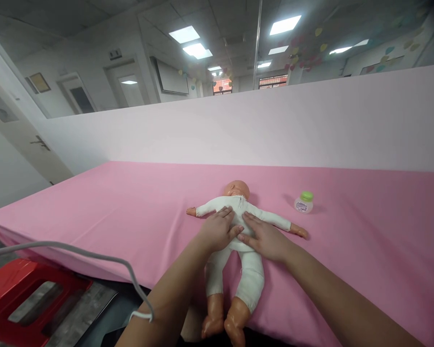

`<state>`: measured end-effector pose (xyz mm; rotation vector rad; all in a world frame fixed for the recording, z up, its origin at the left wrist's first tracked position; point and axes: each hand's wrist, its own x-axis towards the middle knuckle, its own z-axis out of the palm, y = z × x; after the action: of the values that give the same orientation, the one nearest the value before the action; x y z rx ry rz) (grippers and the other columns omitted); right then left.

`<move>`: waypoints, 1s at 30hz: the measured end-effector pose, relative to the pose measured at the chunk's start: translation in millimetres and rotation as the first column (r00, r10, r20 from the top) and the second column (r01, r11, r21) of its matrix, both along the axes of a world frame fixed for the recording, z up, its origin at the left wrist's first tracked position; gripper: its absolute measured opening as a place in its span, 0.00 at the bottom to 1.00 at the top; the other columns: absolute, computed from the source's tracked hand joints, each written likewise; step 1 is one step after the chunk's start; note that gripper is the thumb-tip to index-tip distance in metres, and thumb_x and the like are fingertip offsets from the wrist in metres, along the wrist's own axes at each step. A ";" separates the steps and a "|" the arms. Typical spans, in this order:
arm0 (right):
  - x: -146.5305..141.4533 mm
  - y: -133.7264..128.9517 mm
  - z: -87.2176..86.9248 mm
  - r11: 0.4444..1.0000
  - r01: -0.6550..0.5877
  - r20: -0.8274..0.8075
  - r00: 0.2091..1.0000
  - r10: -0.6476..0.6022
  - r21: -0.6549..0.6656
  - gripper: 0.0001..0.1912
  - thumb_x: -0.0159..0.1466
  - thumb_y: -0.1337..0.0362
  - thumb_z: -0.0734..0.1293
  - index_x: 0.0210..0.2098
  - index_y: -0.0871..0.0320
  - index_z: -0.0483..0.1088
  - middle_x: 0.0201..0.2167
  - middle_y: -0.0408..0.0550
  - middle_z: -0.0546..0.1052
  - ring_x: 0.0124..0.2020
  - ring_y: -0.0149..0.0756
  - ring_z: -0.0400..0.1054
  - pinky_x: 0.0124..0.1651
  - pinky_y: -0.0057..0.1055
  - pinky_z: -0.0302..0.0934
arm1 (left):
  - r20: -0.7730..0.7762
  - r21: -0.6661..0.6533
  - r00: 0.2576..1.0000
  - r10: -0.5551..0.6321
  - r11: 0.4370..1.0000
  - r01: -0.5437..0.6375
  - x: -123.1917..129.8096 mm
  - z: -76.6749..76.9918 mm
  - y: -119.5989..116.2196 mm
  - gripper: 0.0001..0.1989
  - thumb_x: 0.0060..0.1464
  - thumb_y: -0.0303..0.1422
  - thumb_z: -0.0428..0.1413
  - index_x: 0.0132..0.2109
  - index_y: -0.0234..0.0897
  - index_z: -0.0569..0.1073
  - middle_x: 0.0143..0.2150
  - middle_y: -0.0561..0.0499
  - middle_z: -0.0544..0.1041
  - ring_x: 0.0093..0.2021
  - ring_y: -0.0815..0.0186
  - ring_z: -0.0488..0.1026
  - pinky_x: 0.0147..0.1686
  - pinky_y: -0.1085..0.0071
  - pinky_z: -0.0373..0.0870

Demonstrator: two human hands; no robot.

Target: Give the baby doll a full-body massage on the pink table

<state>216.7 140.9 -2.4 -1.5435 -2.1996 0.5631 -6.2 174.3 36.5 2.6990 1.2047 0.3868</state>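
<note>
A baby doll (251,282) with a white cloth body lies on the pink-covered table, its head away from me and its feet at the near edge. Its arms are spread out to both sides. My left hand (220,230) rests flat on the left part of the doll's torso, fingers stretched toward its head. On the right part of the torso lies my right hand (265,236), also flat with fingers extended. The two thumbs point toward each other over the middle. Neither hand grips anything; both cover much of the torso.
A small clear jar with a green lid (304,202) stands on the pink cloth (141,207) to the doll's right. A grey cable (94,256) hangs near my left forearm. A red plastic stool (25,299) is at the lower left. A white wall (238,130) with glass above backs the table.
</note>
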 end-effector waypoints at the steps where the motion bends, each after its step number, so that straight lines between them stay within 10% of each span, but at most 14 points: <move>1: -0.3 0.7 -3.6 1.000 -0.012 -0.001 1.000 0.012 0.000 0.50 0.68 0.32 0.59 0.77 0.60 0.50 0.77 0.55 0.51 0.77 0.50 0.45 0.76 0.48 0.43 | -0.003 -0.007 1.000 -0.006 1.000 0.006 -0.2 -2.3 0.6 0.38 0.70 0.55 0.43 0.72 0.29 0.63 0.74 0.34 0.60 0.75 0.48 0.56 0.72 0.52 0.55; 30: 0.9 52.4 -0.1 0.990 0.136 -0.191 0.973 -0.127 0.038 0.45 0.71 0.33 0.52 0.75 0.58 0.55 0.75 0.54 0.58 0.77 0.45 0.49 0.77 0.44 0.43 | 0.100 0.033 0.995 0.011 0.999 -0.014 34.7 8.8 48.2 0.26 0.70 0.35 0.42 0.66 0.25 0.70 0.71 0.32 0.67 0.72 0.49 0.62 0.71 0.54 0.57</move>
<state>217.6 193.3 -2.5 -1.5297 -1.9411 0.5816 28.5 222.5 45.4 2.6660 1.1987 0.5407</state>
